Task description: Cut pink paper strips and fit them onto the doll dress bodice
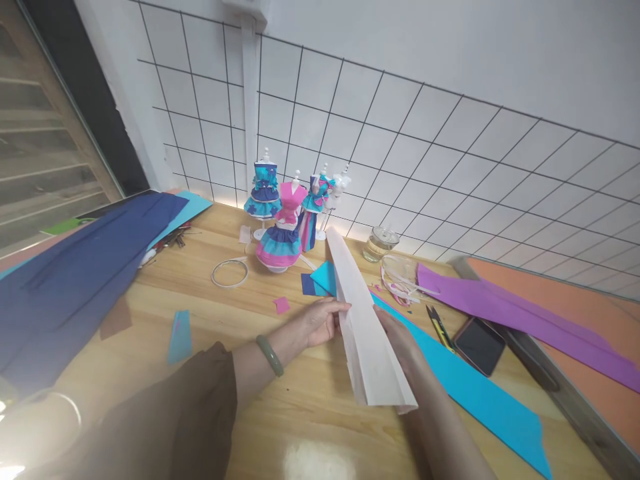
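A long white folded strip, paper or thin cloth, slants between my hands above the wooden table. Its left edge is pinched by my left hand, thumb on top and the other fingers curled beneath. My right hand grips the opposite edge from the right, its fingers mostly hidden behind the strip. The near end of the strip fans out in loose pleats. Beneath and beyond it lie a turquoise piece and a dark blue piece. A long turquoise strip runs under my right arm.
Several miniature dress forms, one in a pink-topped dress, stand by the wall. On the right are a glass jar, yellow-black snips, a phone and purple cloth. Dark blue cloth covers the left; a hoop lies mid-table.
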Motion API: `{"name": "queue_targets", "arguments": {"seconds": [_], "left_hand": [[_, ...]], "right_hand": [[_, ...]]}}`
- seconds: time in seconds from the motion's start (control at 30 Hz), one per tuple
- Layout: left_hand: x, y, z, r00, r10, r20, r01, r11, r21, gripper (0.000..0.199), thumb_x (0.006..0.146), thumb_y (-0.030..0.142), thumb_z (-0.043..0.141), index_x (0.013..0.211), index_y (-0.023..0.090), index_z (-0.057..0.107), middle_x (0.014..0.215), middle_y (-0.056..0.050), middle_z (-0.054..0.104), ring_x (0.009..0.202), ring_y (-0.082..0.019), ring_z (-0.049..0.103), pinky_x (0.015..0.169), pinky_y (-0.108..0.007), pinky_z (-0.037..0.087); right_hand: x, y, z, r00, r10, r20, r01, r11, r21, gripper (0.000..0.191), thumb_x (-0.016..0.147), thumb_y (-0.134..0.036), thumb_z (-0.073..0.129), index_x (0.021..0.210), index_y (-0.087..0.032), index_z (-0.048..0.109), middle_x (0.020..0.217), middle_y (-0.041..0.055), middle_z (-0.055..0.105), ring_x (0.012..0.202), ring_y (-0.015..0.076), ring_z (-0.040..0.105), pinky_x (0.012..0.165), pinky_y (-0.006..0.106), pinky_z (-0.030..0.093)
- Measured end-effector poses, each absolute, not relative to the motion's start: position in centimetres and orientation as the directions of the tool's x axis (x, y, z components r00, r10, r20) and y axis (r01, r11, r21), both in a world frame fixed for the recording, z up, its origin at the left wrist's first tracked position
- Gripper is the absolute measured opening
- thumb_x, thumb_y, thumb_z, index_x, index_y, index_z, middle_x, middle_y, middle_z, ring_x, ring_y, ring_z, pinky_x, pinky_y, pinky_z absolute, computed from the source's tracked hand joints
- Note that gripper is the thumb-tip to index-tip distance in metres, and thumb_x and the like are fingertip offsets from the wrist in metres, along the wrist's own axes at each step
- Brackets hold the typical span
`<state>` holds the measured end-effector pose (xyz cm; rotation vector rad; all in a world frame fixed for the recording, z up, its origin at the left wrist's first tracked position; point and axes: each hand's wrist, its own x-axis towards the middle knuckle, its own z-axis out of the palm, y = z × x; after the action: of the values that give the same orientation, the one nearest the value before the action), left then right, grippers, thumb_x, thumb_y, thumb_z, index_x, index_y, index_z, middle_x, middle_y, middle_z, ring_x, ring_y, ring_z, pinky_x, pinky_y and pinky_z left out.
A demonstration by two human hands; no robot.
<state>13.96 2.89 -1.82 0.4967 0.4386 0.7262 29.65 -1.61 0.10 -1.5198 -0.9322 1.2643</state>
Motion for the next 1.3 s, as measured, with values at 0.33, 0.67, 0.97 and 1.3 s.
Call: {"name": "queue_targets", "arguments": {"seconds": [0.33, 0.67, 0.97, 1.3], "left_hand": [[14.2, 2.5, -1.8, 0.432, 0.890, -0.146, -0.461, 0.357, 0.812, 0.049, 0.066, 0.013, 0.066, 0.112, 0.018, 0.052, 0.086, -0.004, 0.065, 0.071, -0.014, 0.061, 0.059, -0.023, 0.046], [14.4, 2.2, -1.3, 0.375, 0.879, -0.294, -0.158, 0.373, 0.914, 0.057, 0.071, 0.007, 0.052, 0.126, 0.018, 0.039, 0.067, 0.001, 0.060, 0.055, -0.012, 0.057, 0.043, -0.017, 0.040], [14.5, 2.6, -2.5, 0.371, 0.868, -0.329, -0.103, 0.391, 0.915, 0.053, 0.071, 0.009, 0.052, 0.122, 0.017, 0.039, 0.084, -0.006, 0.063, 0.066, -0.017, 0.063, 0.048, -0.024, 0.049], [14.6, 2.8, -2.8, 0.392, 0.852, -0.346, -0.021, 0.385, 0.923, 0.028, 0.074, 0.010, 0.052, 0.102, 0.014, 0.052, 0.080, -0.006, 0.064, 0.064, -0.015, 0.063, 0.048, -0.021, 0.048]], "right_hand": [[31.1, -1.0, -1.3, 0.289, 0.955, 0.064, 0.483, -0.088, -0.871, 0.056, 0.073, -0.040, 0.054, 0.125, -0.018, 0.049, 0.108, 0.0104, 0.062, 0.090, 0.0252, 0.061, 0.075, 0.038, 0.048], [31.6, -1.2, -0.7, 0.209, 0.969, 0.129, 0.709, -0.059, -0.703, 0.042, 0.078, -0.040, 0.045, 0.110, -0.017, 0.059, 0.097, 0.0089, 0.066, 0.087, 0.0245, 0.060, 0.070, 0.032, 0.045], [34.7, -0.4, -0.6, 0.346, 0.914, 0.212, 0.844, -0.205, -0.495, 0.046, 0.083, -0.040, 0.038, 0.113, -0.014, 0.060, 0.109, 0.0134, 0.064, 0.094, 0.0251, 0.059, 0.076, 0.033, 0.043], [42.9, -0.9, -2.0, 0.595, 0.796, 0.111, 0.804, -0.584, -0.116, 0.038, 0.080, -0.026, 0.041, 0.106, -0.015, 0.067, 0.097, 0.0205, 0.066, 0.093, 0.0361, 0.057, 0.069, 0.041, 0.044]]}}
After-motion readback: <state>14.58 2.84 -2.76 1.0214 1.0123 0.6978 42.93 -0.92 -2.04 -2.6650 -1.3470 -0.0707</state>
